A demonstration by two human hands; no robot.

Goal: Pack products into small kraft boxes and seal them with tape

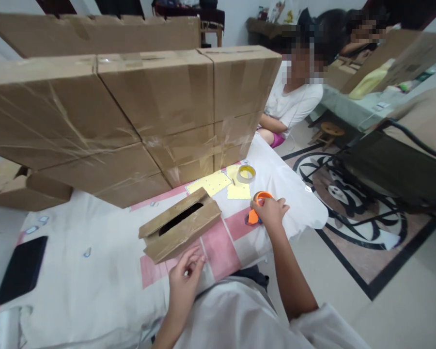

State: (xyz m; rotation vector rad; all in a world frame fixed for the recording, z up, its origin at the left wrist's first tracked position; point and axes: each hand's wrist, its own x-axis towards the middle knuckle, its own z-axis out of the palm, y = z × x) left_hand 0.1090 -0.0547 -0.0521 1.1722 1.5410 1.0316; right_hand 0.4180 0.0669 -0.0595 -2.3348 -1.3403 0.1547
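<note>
My right hand grips an orange tape dispenser over the near right part of the bed-like surface. My left hand is just in front of a small cardboard box, its fingers curled and the thumb close to the fingertips. Whether anything thin is between them I cannot make out. The small box lies on its side, with a dark gap between its flaps along the top. Beyond my right hand a roll of tape rests on the patterned cloth.
A wall of taped cardboard boxes stands along the far side. At the left lie a black flat object and another open carton. Across the surface sits a person in a white shirt. A low wooden stool stands on the floor.
</note>
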